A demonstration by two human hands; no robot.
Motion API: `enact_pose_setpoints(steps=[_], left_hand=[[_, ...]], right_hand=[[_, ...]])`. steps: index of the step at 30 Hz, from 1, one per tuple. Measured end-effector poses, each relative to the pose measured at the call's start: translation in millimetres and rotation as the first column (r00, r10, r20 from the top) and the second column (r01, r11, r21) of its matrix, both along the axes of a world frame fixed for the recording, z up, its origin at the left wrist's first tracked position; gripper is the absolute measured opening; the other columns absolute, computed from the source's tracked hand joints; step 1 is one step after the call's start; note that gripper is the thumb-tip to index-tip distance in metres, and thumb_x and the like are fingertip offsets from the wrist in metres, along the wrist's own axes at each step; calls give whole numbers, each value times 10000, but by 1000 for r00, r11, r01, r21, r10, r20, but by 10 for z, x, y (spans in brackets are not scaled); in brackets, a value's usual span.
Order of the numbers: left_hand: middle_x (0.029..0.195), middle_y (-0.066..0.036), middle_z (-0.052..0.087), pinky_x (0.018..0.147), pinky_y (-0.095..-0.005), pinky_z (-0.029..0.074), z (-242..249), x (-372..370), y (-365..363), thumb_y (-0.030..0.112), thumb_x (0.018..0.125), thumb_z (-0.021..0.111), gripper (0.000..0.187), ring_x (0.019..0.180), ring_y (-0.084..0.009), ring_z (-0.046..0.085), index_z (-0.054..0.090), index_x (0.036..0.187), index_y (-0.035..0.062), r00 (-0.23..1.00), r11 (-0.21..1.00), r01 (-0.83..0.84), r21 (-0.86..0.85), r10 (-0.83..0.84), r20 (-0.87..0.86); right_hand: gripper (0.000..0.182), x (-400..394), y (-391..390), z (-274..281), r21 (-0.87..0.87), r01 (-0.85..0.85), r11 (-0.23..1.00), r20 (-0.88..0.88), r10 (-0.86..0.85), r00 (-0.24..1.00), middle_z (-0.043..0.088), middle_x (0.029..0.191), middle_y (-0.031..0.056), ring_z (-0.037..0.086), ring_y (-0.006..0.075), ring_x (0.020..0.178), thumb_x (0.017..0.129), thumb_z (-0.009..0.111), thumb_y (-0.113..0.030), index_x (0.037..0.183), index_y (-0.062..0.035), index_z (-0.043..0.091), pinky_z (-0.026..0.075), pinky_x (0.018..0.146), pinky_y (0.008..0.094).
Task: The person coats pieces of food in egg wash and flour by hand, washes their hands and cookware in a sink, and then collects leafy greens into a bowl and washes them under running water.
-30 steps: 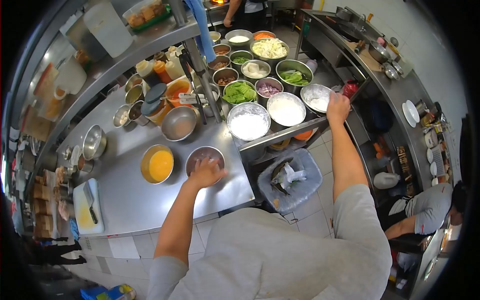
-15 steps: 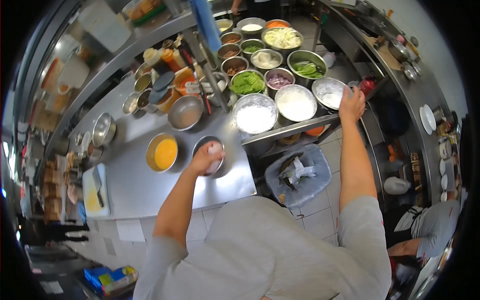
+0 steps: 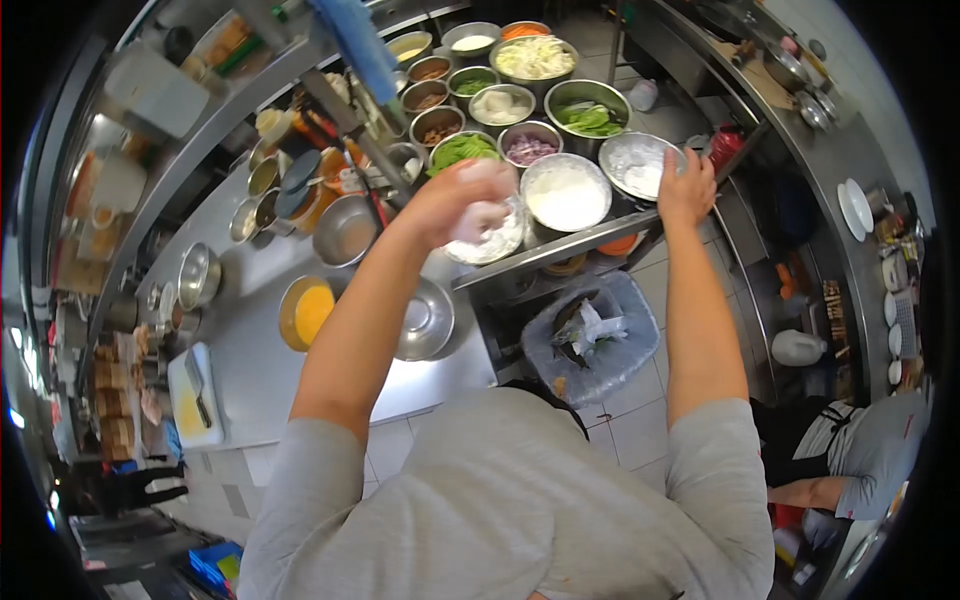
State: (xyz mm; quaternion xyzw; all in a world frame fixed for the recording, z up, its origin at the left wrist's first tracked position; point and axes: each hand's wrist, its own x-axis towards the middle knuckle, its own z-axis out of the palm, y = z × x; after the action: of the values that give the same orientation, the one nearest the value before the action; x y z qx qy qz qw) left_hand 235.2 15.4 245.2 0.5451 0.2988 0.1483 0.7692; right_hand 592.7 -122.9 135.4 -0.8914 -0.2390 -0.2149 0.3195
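Blurred by motion, my left hand (image 3: 462,208) is closed round pale pieces that look like raw meat (image 3: 483,215), above a bowl of white powder (image 3: 490,243). My right hand (image 3: 686,187) rests on the right rim of another bowl of white powder (image 3: 640,168), its fingers bent over the edge. Between them sits a third bowl with white powder (image 3: 567,193). On the steel counter, an empty metal bowl (image 3: 428,318) is partly behind my left forearm, beside a bowl of yellow liquid (image 3: 312,310).
Bowls of lettuce (image 3: 465,150), chopped onion (image 3: 530,148) and shredded cabbage (image 3: 535,58) stand behind the powder. A lined bin (image 3: 590,340) is below the shelf edge. A cutting board with a knife (image 3: 197,395) lies left. Another person (image 3: 875,450) is at the right.
My left hand has lifted the pale pieces out of the metal bowl and moved up and right to the powder. My right hand has stayed at its bowl's rim. The view has shifted slightly.
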Motion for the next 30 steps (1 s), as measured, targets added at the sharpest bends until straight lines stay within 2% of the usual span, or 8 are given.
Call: enact_pose_setpoints(steps=[5, 8, 10, 17, 21, 25, 27, 30], left_hand=[[1098, -145, 712, 726, -360, 577, -749, 1392, 140, 105, 774, 762, 481, 900, -238, 712, 687, 1248, 95, 943, 553, 245, 796, 56, -329], [1081, -166, 722, 759, -370, 572, -780, 1673, 225, 188, 734, 813, 528, 925, -242, 710, 699, 1238, 77, 689, 434, 687, 582, -136, -712], [1019, -144, 753, 716, -365, 583, -629, 1675, 146, 283, 678, 869, 571, 846, -253, 723, 727, 1159, 12, 683, 622, 641, 450, -194, -704], [1106, -140, 715, 772, -337, 558, -1022, 1962, 192, 335, 802, 812, 748, 950, -220, 689, 541, 1433, 39, 337, 558, 829, 44, -434, -835], [1306, -131, 641, 881, -372, 537, -1243, 1819, 238, 299, 836, 782, 739, 1053, -241, 673, 499, 1477, 64, 586, 722, 692, -6, -566, -581], [1127, -143, 729, 894, -393, 535, -1080, 1857, 156, 185, 810, 734, 479, 996, -289, 700, 666, 1264, 51, 629, 583, 699, 414, -227, -743], [1113, -178, 732, 910, -410, 540, -1056, 1918, 208, 135, 746, 710, 429, 1029, -346, 697, 728, 1167, 55, 729, 229, 679, 698, -95, -678], [1067, -194, 730, 915, -419, 541, -887, 1962, 196, 117, 691, 697, 351, 1049, -379, 680, 771, 1029, 57, 662, 141, 749, 648, -122, -739]], right_hand=[[602, -2, -35, 19, -17, -2, 1000, -26, 1, 1000, 492, 1483, 158, 498, 374, 1309, 945, 548, -614, 1345, -171, 624, 384, 1091, 490], [586, 19, -30, 14, 11, 3, 1000, -29, -3, 1000, 518, 1437, 146, 512, 378, 1278, 930, 583, -592, 1316, -154, 631, 394, 1069, 492], [581, -3, -51, 41, 61, 2, 998, -34, 0, 999, 518, 1427, 138, 505, 377, 1279, 918, 607, -583, 1310, -154, 631, 383, 1079, 489], [600, -7, -40, 47, 143, -22, 989, -62, 31, 998, 493, 1455, 159, 460, 372, 1330, 907, 634, -571, 1335, -151, 612, 337, 1122, 483], [610, -11, -37, 49, 144, -22, 989, -58, 31, 998, 487, 1469, 152, 452, 366, 1340, 907, 638, -566, 1350, -147, 605, 328, 1130, 481], [613, 12, -29, 73, 122, -25, 992, -75, 35, 997, 483, 1480, 141, 450, 359, 1344, 907, 640, -563, 1359, -151, 602, 324, 1131, 480], [609, -5, -53, 57, 120, -23, 993, -85, 33, 996, 485, 1480, 138, 451, 357, 1343, 906, 642, -563, 1358, -157, 604, 325, 1129, 481], [603, 2, -24, 80, 136, -34, 990, -75, 44, 996, 487, 1481, 135, 453, 356, 1342, 903, 646, -558, 1365, -173, 599, 326, 1127, 482]])
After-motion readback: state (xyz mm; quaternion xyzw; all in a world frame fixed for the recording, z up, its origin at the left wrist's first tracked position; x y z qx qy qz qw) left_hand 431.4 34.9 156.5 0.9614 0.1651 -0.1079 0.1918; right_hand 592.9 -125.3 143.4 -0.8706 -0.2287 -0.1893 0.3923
